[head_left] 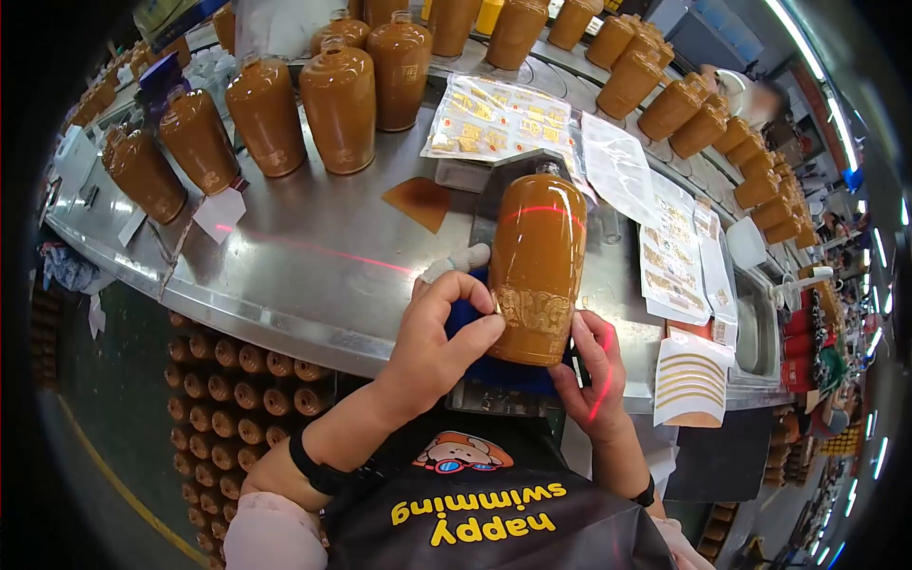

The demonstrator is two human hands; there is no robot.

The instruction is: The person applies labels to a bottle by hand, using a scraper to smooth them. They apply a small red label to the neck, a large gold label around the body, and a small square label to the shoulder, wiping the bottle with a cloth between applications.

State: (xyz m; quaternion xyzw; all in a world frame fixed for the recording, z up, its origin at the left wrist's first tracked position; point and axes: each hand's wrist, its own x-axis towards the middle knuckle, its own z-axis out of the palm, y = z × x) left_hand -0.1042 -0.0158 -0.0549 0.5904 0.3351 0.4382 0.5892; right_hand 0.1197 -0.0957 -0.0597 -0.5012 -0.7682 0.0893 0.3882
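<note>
A glossy brown bottle [538,252] with a clear glass neck leans back against a dark support in front of me. A raised gold-brown band [534,310] runs round its lower part, and a red laser line crosses its shoulder. My left hand [432,337] is at the band's left edge, thumb and forefinger bent close together against the bottle. My right hand [594,370] holds the lower right side, its fingers partly hidden behind the base. Just beyond my left hand lies a small white cloth-like piece [459,263]. Blue material [465,323] shows under the bottle.
Several brown bottles [339,109] stand on the metal table [304,252] at left; more line the conveyor [698,176] behind. Decal sheets [499,119] lie beyond the bottle, with a sheet of curved gold strips [691,380] at right. Stacked bottles [223,380] sit below the table edge.
</note>
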